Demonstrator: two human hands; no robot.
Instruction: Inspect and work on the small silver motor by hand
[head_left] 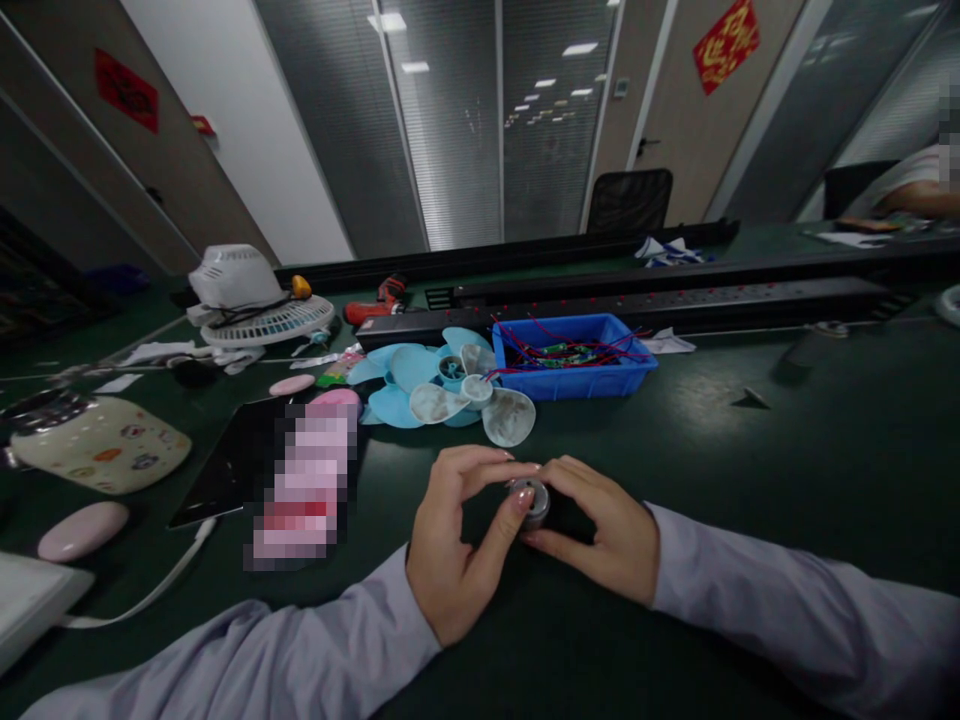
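Pinching a small metal cylinder (531, 500), left hand (457, 540) and right hand (600, 530); no legible writing.

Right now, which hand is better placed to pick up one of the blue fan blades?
Left, probably. The left hand sits nearer the fan blades, which lie ahead and to its side. Both hands grip the small metal part; the right hand is farther.

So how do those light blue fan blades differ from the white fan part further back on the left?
The fan blades are pale blue and bare, several lying stacked with dusty smears; the white fan part is white, with a round ribbed grille under a domed housing. The fan blades lie close in front of the hands, beside the blue bin; the white fan part sits further back on the left. Both rest on the dark green table, untouched by either hand.
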